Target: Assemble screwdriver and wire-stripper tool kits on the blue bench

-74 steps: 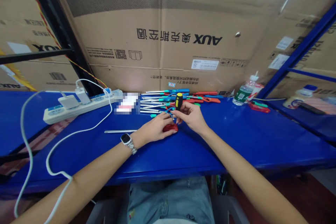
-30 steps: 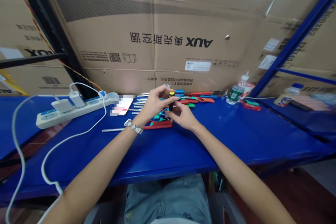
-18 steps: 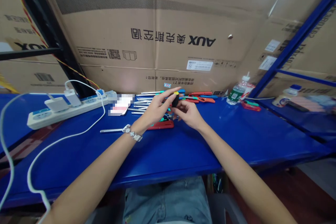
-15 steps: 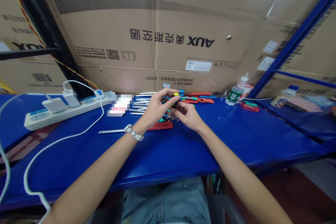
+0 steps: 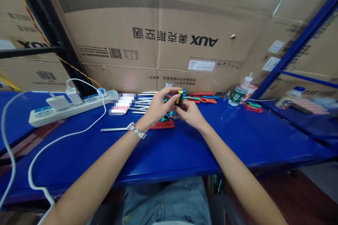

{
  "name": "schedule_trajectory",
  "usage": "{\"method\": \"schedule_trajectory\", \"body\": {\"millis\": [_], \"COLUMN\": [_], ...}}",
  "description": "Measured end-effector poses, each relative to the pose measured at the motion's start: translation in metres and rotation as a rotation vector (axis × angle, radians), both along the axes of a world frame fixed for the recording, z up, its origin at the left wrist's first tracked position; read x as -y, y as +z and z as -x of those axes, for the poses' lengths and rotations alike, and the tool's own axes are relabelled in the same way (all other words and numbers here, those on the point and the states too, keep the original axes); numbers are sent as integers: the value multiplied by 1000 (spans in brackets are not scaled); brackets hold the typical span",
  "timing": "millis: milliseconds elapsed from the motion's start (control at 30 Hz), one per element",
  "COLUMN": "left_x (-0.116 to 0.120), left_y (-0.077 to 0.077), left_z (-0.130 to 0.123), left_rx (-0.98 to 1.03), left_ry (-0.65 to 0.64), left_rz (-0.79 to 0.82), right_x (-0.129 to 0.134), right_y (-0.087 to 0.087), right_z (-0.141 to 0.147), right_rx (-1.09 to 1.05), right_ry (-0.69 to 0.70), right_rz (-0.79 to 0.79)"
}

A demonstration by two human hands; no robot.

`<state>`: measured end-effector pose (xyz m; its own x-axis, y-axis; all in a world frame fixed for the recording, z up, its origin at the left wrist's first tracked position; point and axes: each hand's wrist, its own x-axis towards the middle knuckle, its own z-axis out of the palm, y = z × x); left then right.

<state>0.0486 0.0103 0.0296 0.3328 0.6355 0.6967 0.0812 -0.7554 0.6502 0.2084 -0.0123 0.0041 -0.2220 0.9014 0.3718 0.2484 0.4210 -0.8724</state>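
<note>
A small black-and-yellow screwdriver handle point(image 5: 179, 97) stands nearly upright, yellow end up, above the blue table. My left hand point(image 5: 161, 102) is closed round it, thumb and fingers pinching its upper part. My right hand point(image 5: 191, 111) is closed just below and to the right, fingertips bent together; what they grip is hidden. Beneath the hands lies a red flat-bodied tool point(image 5: 163, 125). A silver rod point(image 5: 114, 129) sticks out left of my left wrist. Behind the hands are several slim silver tools point(image 5: 141, 103) and an orange-handled tool point(image 5: 210, 100).
A white power strip point(image 5: 71, 109) with chargers and white cables runs along the left. At the back right stands a clear bottle point(image 5: 236, 95) beside a red item point(image 5: 253, 108). A large cardboard box point(image 5: 158, 17) walls off the back of the table point(image 5: 179, 154).
The handle's yellow side shows more now, as it has turned or tilted slightly in my fingers. Both hands stay together in nearly the same place; the view has shifted a little.
</note>
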Motion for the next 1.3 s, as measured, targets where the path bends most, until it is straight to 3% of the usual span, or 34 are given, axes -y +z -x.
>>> {"method": "schedule_trajectory", "body": {"millis": [200,300,433,500,633,733,867,933,1133,1200,1300], "left_x": [-2,1,3,2,-1,-1,1,1,1,2,4], "left_y": [-4,-5,-1,1,1,-1,-2,-1,-2,-2,0], "left_z": [-8,-8,-5,-6,-11,-10,0,2,-13,-14,-8], "left_rx": [83,39,-39,-8,114,68,-67,-79,-7,-30,-111], "left_ry": [147,147,-3,-15,170,264,81,41,214,186,34], "left_rz": [-50,-66,-29,15,29,-30,-77,-78,-95,-111,-114], "right_x": [-4,-2,3,4,1,0,4,5,-3,-4,-1], "right_y": [-13,-9,-1,-2,-12,-14,-10,-10,-21,-19,-9], "right_z": [11,10,5,6,12,10,-2,-4,7,8,4], "right_rx": [-111,-111,-48,-13,-73,-58,68,132,-30,-83,-77], "right_ry": [-244,-188,-13,-59,-272,-208,-48,-55,-265,-191,-24], "right_rz": [-123,-79,-30,-86,-211,-193,-147,-163,-204,-124,-25]}}
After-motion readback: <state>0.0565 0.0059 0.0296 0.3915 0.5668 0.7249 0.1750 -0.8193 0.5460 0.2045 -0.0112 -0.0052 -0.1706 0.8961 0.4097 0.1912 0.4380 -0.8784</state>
